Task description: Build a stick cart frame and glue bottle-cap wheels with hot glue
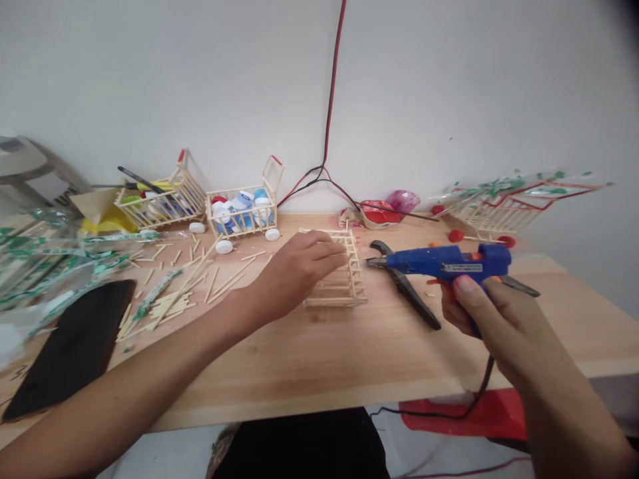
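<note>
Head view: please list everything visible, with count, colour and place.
Glue gun: one, blue, right
Stick frame: one, pale, centre
Pliers: one, black, right
Carts: three, pale, two back left, one back right
Caps: several, blue and white, in cart
Loose sticks: many, pale, left
Slab: one, black, front left
Wrap: several, clear and green, left and back right
Dishes: two, red and pink, back
Table: one, wood-coloured, centre
Wall: one, white, behind
Wires: several, red and black, wall
Cable: one, black, lower right
Plastic piece: one, red, below table
Container: one, grey, far left
Lap: one, black, bottom
Left hand: one, bare, at frame
Right hand: one, bare, on gun
</note>
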`<state>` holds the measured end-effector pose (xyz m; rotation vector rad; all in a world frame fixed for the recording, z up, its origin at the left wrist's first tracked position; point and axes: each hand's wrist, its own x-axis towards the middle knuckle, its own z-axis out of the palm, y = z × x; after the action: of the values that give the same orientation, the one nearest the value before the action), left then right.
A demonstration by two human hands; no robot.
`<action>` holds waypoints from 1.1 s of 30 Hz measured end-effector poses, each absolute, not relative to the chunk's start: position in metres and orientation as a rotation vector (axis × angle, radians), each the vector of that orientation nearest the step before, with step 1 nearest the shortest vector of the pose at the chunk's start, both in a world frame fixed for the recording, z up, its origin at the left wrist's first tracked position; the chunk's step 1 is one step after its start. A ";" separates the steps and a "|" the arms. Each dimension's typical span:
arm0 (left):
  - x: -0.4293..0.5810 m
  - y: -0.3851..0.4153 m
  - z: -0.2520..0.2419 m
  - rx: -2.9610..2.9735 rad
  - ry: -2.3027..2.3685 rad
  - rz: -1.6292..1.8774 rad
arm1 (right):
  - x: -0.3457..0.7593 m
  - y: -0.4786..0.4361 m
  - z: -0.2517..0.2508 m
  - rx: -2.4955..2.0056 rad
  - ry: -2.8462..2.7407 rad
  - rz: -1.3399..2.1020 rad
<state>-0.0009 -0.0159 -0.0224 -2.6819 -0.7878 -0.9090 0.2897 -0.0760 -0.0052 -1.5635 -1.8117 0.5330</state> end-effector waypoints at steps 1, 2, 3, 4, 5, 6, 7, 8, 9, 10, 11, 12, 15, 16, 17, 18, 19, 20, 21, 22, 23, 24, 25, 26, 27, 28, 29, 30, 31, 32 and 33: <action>-0.001 -0.014 -0.023 -2.691 -0.779 -0.887 | 0.288 -0.080 -0.004 -1.587 -1.798 0.564; 0.000 -0.013 -0.023 -2.699 -0.768 -0.868 | 0.286 -0.084 -0.002 -1.618 -1.778 0.588; 0.000 -0.012 -0.022 -2.706 -0.754 -0.851 | 0.284 -0.087 -0.001 -1.653 -1.753 0.600; 0.001 -0.011 -0.022 -2.711 -0.736 -0.839 | 0.282 -0.090 -0.001 -1.686 -1.732 0.599; 0.001 -0.010 -0.021 -2.712 -0.720 -0.829 | 0.280 -0.092 -0.001 -1.711 -1.720 0.600; 0.002 -0.009 -0.019 -2.711 -0.706 -0.823 | 0.279 -0.093 -0.002 -1.727 -1.719 0.609; 0.002 -0.008 -0.017 -2.712 -0.695 -0.815 | 0.279 -0.094 -0.003 -1.738 -1.724 0.622; 0.003 -0.007 -0.016 -2.715 -0.686 -0.805 | 0.279 -0.094 -0.004 -1.743 -1.732 0.635; 0.004 -0.006 -0.014 -2.719 -0.683 -0.799 | 0.280 -0.094 -0.006 -1.746 -1.740 0.642; 0.004 -0.004 -0.013 -2.723 -0.680 -0.795 | 0.281 -0.094 -0.007 -1.751 -1.745 0.641; 0.004 -0.003 -0.011 -2.728 -0.677 -0.794 | 0.282 -0.094 -0.008 -1.758 -1.751 0.637; 0.005 -0.001 -0.011 -2.733 -0.670 -0.794 | 0.282 -0.093 -0.009 -1.766 -1.758 0.626; 0.006 0.003 -0.010 -2.732 -0.642 -0.780 | 0.282 -0.093 -0.009 -1.789 -1.789 0.599; 0.006 0.004 -0.010 -2.731 -0.625 -0.765 | 0.281 -0.094 -0.008 -1.794 -1.794 0.593; 0.006 0.005 -0.010 -2.727 -0.607 -0.752 | 0.281 -0.094 -0.008 -1.798 -1.789 0.587; 0.006 0.005 -0.011 -2.722 -0.589 -0.741 | 0.280 -0.094 -0.008 -1.799 -1.779 0.583; 0.006 0.005 -0.011 -2.716 -0.574 -0.736 | 0.280 -0.095 -0.009 -1.800 -1.772 0.587; 0.006 0.005 -0.011 -2.710 -0.563 -0.735 | 0.280 -0.095 -0.009 -1.799 -1.764 0.592; 0.006 0.005 -0.012 -2.705 -0.558 -0.740 | 0.280 -0.095 -0.010 -1.797 -1.762 0.603; 0.006 0.005 -0.012 -2.703 -0.558 -0.745 | 0.281 -0.095 -0.011 -1.792 -1.766 0.619; 0.006 0.004 -0.012 -2.706 -0.562 -0.749 | 0.282 -0.096 -0.012 -1.788 -1.769 0.628; 0.005 0.004 -0.013 -2.712 -0.567 -0.750 | 0.282 -0.096 -0.013 -1.790 -1.767 0.625; 0.005 0.004 -0.014 -2.720 -0.574 -0.749 | 0.283 -0.097 -0.013 -1.796 -1.762 0.611; 0.005 0.005 -0.014 -2.729 -0.581 -0.746 | 0.284 -0.097 -0.013 -1.802 -1.758 0.594; 0.004 0.005 -0.015 -2.738 -0.586 -0.743 | 0.285 -0.098 -0.013 -1.808 -1.755 0.580; 0.004 0.005 -0.015 -2.745 -0.593 -0.739 | 0.285 -0.099 -0.013 -1.811 -1.752 0.567; 0.004 0.006 -0.016 -2.751 -0.599 -0.735 | 0.286 -0.100 -0.013 -1.808 -1.752 0.558; 0.004 0.006 -0.016 -2.755 -0.602 -0.732 | 0.286 -0.101 -0.013 -1.801 -1.753 0.552; 0.004 0.007 -0.017 -2.758 -0.604 -0.729 | 0.287 -0.101 -0.013 -1.796 -1.751 0.543; 0.004 0.008 -0.017 -2.759 -0.603 -0.727 | 0.287 -0.102 -0.014 -1.796 -1.748 0.532; 0.004 0.008 -0.018 -2.759 -0.601 -0.722 | 0.288 -0.102 -0.014 -1.797 -1.748 0.522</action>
<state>0.0038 0.0081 -0.0179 -2.7591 -0.6014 -0.7220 0.2878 -0.1022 -0.0140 -1.7973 -1.7479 0.5218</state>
